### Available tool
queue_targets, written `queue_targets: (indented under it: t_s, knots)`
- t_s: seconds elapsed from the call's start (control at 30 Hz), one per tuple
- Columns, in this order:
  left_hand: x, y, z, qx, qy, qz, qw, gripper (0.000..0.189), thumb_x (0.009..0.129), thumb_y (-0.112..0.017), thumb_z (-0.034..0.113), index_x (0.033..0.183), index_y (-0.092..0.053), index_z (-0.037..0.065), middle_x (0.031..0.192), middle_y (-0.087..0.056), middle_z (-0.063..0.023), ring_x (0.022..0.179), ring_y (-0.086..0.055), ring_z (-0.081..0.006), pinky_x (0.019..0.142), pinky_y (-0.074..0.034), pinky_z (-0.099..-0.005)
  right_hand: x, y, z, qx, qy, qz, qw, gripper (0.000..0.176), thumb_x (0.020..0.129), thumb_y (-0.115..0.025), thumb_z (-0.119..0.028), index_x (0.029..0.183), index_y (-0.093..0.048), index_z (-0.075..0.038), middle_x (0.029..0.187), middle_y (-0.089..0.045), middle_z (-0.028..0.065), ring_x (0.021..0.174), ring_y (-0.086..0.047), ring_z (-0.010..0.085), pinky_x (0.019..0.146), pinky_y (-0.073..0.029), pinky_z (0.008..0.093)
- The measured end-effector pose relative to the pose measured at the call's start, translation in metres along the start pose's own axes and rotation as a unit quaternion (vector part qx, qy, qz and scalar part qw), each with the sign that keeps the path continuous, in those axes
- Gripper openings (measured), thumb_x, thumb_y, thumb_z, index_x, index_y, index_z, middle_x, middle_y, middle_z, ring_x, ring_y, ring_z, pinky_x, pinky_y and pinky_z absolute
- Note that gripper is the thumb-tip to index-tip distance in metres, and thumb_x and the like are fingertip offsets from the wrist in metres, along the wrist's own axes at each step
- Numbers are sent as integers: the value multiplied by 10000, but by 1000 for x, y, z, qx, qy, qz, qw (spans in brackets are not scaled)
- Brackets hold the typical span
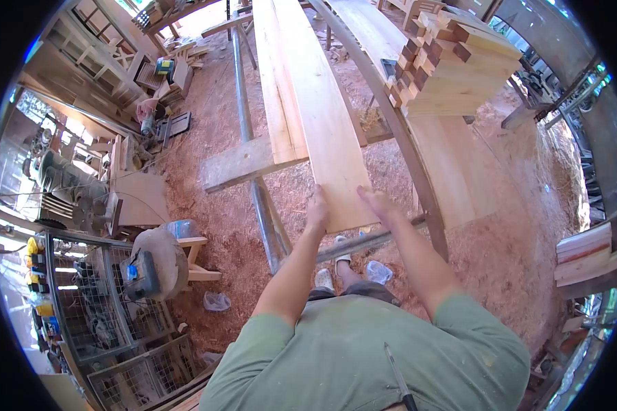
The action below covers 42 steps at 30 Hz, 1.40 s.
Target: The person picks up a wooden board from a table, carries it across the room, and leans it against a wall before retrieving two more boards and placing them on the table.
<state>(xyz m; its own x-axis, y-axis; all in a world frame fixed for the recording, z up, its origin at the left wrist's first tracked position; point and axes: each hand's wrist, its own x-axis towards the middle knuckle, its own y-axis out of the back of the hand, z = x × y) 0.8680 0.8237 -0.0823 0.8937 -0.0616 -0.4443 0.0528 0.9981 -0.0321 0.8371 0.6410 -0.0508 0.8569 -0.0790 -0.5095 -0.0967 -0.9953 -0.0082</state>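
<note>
A long pale wooden board (330, 130) stretches away from me, its near end between my two hands. My left hand (317, 208) grips its left edge, and my right hand (378, 204) is closed on the right edge, thumb on top. The fingers beneath the board are hidden. Left of it lies a second long board (278, 89) with a brownish streak in the grain. That one rests on a wooden crosspiece (236, 164), which sits across a metal pipe (242, 82).
A stack of wooden beams (459, 65) stands on the right over a wide panel (445, 164). A curved dark rail (408, 137) runs beside my board. Left are a round stump (159, 264) and a wire-mesh cage (96, 294). A plastic bag (378, 272) lies near my feet.
</note>
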Motion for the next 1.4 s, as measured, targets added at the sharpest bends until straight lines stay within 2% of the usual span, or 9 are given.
queue_targets:
  t_s: [0.67, 0.87, 0.93, 0.97, 1.03, 1.07, 1.13, 1.3, 1.4]
  knots:
    - [-240, -21, -150, 26, -41, -4, 999, 584, 1026, -292, 438, 1156, -532, -78, 1037, -622, -187, 953, -596, -260, 857, -458, -344, -133, 29, 124, -12, 6, 98, 995, 559, 961, -489, -444, 1200, -588, 52, 1096, -654, 152, 1004, -618, 222, 888, -477, 339]
    - [-349, -29, -166, -8, 45, -170, 984, 560, 1016, -306, 465, 1041, -573, -26, 888, -597, -132, 864, -597, -197, 750, -479, -311, -220, 75, 199, -1, 0, 72, 997, 536, 982, -446, -415, 1192, -590, 56, 1124, -646, 167, 1026, -608, 214, 914, -463, 359]
    - [-369, -25, -178, 165, 110, -310, 930, 573, 999, -353, 484, 1025, -620, -23, 924, -629, -154, 904, -606, -225, 805, -485, -345, -261, 89, 219, -59, -3, 92, 994, 494, 993, -427, -380, 1199, -585, 41, 1120, -647, 156, 1000, -619, 216, 916, -464, 361]
    - [-368, -22, -182, 173, 102, -314, 928, 573, 999, -353, 484, 1025, -620, -23, 924, -629, -154, 904, -606, -225, 805, -485, -345, -307, 88, 207, -76, -12, 112, 991, 495, 990, -428, -378, 1203, -581, 41, 1134, -646, 171, 1024, -618, 235, 928, -458, 367]
    - [-348, -16, -207, 433, -213, -409, 774, 591, 986, -347, 506, 1186, -582, 2, 965, -634, -143, 856, -653, -270, 738, -517, -405, -391, 83, 167, -282, -97, 136, 945, 511, 986, -422, -389, 1234, -558, 35, 1187, -621, 208, 1108, -590, 276, 966, -433, 376]
    - [-316, -21, -217, 425, -251, -380, 782, 591, 959, -401, 526, 1209, -587, 24, 1018, -629, -157, 920, -637, -275, 749, -511, -433, -395, 104, 212, -350, -36, 117, 929, 554, 972, -433, -432, 1260, -536, 30, 1169, -625, 224, 1114, -589, 302, 962, -437, 391]
    - [-276, -39, -136, 357, 50, -260, 896, 668, 916, -434, 588, 1169, -601, -7, 1112, -613, -141, 996, -564, -267, 721, -501, -429, -423, 127, 270, -423, 26, 106, 899, 600, 959, -444, -474, 1285, -514, 25, 1151, -629, 239, 1119, -588, 327, 958, -441, 407]
    - [-185, -61, -112, -68, 77, -225, 969, 777, 895, -415, 664, 1234, -553, -21, 1025, -661, -170, 975, -630, -298, 749, -508, -460, -526, 136, 316, 117, -179, 67, 975, 442, 974, -476, -324, 1240, -575, 16, 1161, -633, 118, 1058, -581, 197, 926, -469, 348]
    - [-187, -84, -142, -194, 8, -193, 962, 818, 903, -405, 667, 1249, -512, -67, 1150, -621, -198, 1052, -623, -315, 894, -506, -458, -548, 155, 362, 31, -153, 59, 986, 531, 945, -544, -429, 1265, -568, -6, 1170, -635, 100, 1060, -592, 191, 914, -472, 363]
